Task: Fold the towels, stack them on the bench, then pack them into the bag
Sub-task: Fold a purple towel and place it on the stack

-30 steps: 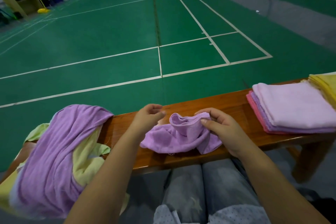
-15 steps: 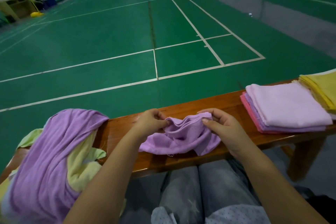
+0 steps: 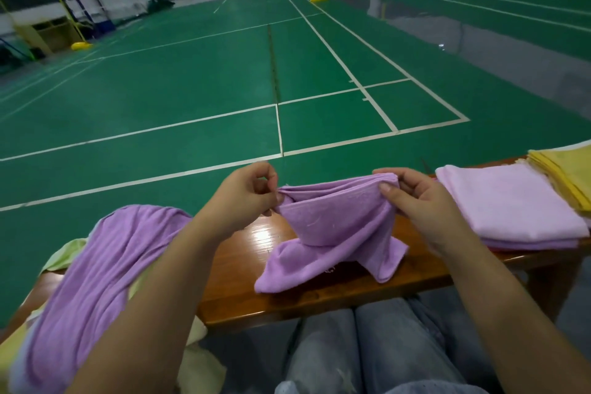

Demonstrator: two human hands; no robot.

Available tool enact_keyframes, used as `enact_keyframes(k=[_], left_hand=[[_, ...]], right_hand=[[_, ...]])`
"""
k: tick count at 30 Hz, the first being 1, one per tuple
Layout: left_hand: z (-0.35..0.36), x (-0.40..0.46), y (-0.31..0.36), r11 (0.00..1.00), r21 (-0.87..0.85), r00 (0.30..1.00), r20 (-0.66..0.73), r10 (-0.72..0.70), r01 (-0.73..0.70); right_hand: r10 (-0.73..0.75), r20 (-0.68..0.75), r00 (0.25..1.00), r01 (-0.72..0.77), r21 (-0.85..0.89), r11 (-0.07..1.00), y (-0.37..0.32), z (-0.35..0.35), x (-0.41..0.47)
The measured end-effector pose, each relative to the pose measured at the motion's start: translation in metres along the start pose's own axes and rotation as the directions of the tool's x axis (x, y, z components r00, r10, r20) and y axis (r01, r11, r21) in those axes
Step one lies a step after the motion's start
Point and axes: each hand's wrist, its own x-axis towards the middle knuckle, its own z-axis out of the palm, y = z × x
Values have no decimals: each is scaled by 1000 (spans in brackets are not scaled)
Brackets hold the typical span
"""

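A small purple towel [image 3: 335, 233] hangs crumpled between my hands above the wooden bench [image 3: 319, 301], its lower end still lying on the wood. My left hand [image 3: 246, 195] pinches its left top edge. My right hand [image 3: 412, 198] pinches the right top edge. A stack of folded towels [image 3: 515, 208], pale pink on top with purple and pink below, lies on the bench to the right. Folded yellow towels [image 3: 566, 176] lie beside it at the far right.
A loose heap of unfolded towels lies at the bench's left end: a large purple towel [image 3: 96, 275] over pale yellow ones [image 3: 64, 257]. My knees in grey jeans [image 3: 367, 352] are under the bench's near edge. Green court floor [image 3: 224, 89] stretches beyond.
Both hands have lifted the purple towel's top edge off the bench and pulled it apart sideways. The camera has tilted up.
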Motion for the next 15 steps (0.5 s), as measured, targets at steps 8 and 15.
enact_keyframes(k=[8,15], left_hand=[[-46,-5,50,982,71,983,-38,180,-177],[-76,-9,70,889,240,919,42,391,-389]], right_hand=[[-148,52,988,144,74,987,-74,1,38],[-189,96,977,177,116,977,-123,0,46]])
